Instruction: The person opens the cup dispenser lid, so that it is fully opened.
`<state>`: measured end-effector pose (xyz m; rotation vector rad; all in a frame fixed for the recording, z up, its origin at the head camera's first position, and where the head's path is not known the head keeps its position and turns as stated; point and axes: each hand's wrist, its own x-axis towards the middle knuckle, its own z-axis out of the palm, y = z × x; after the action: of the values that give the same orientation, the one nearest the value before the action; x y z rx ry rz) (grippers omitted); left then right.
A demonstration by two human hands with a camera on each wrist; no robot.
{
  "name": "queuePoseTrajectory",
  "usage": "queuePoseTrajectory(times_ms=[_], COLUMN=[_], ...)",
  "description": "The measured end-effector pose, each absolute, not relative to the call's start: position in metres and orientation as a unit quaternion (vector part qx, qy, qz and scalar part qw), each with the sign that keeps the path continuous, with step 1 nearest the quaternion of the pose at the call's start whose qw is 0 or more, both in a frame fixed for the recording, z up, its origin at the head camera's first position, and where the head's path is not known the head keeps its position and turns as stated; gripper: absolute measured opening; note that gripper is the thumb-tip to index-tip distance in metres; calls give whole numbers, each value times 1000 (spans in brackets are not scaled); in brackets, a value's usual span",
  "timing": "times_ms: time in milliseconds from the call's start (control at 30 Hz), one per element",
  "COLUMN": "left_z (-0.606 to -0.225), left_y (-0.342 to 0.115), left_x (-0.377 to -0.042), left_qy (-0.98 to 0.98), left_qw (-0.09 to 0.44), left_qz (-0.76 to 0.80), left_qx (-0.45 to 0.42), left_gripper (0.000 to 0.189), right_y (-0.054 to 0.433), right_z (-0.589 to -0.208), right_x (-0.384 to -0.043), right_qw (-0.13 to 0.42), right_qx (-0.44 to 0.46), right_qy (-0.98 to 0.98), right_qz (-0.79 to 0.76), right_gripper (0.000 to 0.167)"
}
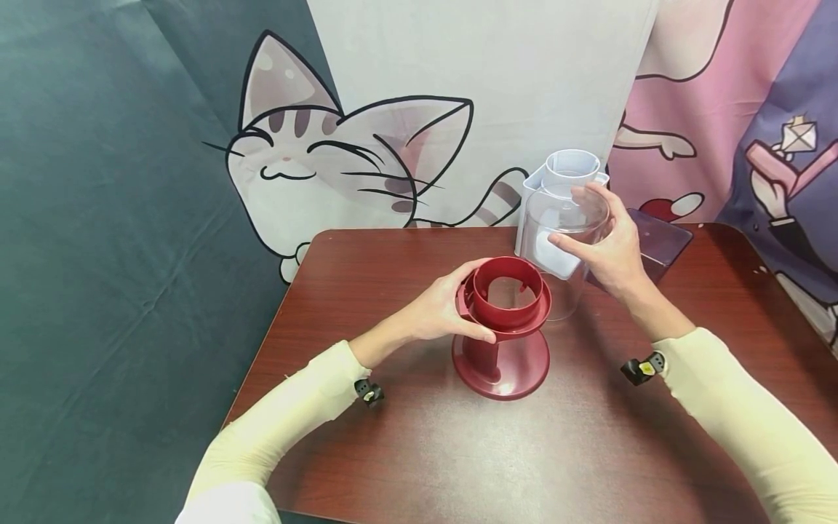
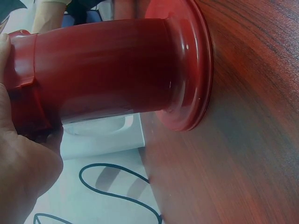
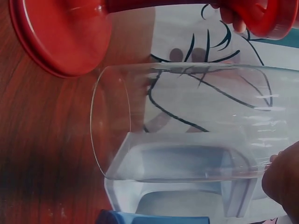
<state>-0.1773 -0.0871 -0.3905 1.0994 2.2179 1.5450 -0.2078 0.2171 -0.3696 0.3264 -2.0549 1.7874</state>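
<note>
A red plastic stand (image 1: 484, 356) has a round base on the table, one upright column and a wide open ring on top. My left hand (image 1: 440, 311) grips that ring from the left, thumb at the front. To its right is a clear cylinder (image 3: 196, 105), upright and close beside the stand. My right hand (image 1: 615, 251) holds the cylinder near its upper end, thumb and fingers spread round its wall. Whether the cylinder's lower rim touches the table, I cannot tell. In the left wrist view the red column (image 2: 107, 70) fills much of the picture.
A whitish plastic container (image 1: 527, 225) stands behind the cylinder at the table's back edge, partly seen through it. Right of it lies a dark purple translucent panel (image 1: 664, 236). A cartoon-printed cloth (image 1: 393, 51) hangs behind the brown wooden table (image 1: 393, 451).
</note>
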Motion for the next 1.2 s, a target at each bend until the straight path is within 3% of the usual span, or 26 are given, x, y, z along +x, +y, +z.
queuePoseTrajectory(times_ms=[1200], left_z=[-391], left_y=[-87], left_x=[-177], left_qy=[757], left_qw=[115], left_qz=[527], left_qx=[368], left_gripper=[104], right_y=[215], right_z=[-396], right_x=[-204], right_qw=[222], right_qx=[91], right_qy=[-761], right_qz=[603], right_gripper=[92])
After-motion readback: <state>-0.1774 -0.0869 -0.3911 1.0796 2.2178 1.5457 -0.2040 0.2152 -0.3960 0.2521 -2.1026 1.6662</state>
